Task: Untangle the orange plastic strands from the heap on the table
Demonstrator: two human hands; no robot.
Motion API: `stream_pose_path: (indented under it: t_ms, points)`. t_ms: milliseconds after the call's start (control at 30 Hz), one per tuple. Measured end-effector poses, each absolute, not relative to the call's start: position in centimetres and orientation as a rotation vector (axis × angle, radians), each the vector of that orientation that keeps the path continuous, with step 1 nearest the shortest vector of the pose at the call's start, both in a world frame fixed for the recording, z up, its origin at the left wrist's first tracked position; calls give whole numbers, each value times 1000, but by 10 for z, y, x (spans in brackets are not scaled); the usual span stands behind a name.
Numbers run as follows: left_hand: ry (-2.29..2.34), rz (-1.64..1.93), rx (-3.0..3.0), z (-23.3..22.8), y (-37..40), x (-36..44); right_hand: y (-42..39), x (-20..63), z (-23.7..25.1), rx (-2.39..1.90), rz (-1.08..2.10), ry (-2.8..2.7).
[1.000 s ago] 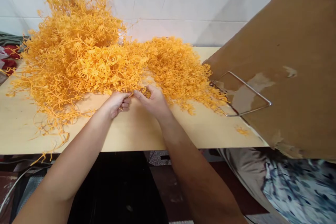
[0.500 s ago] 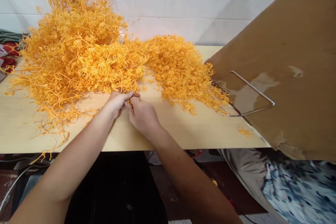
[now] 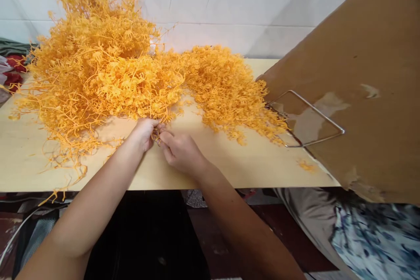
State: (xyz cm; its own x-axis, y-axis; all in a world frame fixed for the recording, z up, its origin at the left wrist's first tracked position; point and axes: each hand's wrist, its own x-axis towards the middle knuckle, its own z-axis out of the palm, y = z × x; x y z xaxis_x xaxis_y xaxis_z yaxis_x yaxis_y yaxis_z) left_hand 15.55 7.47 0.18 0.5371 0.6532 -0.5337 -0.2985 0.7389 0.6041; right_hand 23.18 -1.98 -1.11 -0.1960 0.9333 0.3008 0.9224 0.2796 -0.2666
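A big tangled heap of orange plastic sprigs (image 3: 98, 70) covers the left and middle of a pale wooden table (image 3: 229, 166). A flatter spread of smaller orange pieces (image 3: 229, 92) lies to its right. My left hand (image 3: 144, 133) and my right hand (image 3: 180, 151) meet at the heap's near edge, fingertips pinched together on a small orange sprig (image 3: 156, 132) that is mostly hidden between them.
A large brown cardboard sheet (image 3: 361, 87) leans over the table's right end, with a bent metal wire frame (image 3: 308, 118) in front of it. A person's patterned clothing (image 3: 367, 236) shows at lower right. White tiled wall (image 3: 229, 4) behind. Cloths (image 3: 11, 63) at far left.
My right hand has pulled back out of the right-hand spread toward me and come together with my left hand at the heap's edge. The left hand has barely shifted.
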Motion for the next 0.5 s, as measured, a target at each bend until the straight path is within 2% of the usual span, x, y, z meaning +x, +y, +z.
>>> stream_pose_path:
  t_ms: [133,200,400,500]
  points:
    - [772,626,479,2,87,153,-45,191,8,-1118,240,-2544]
    - [713,561,520,3,89,149,-50,182,19,-1009,325,-2517]
    - [705,366,557,9,85,139,-24,241,15,-1463,558,-1441]
    - [679,332,597,8,86,140,-11,257,1,-1615,519,-1294]
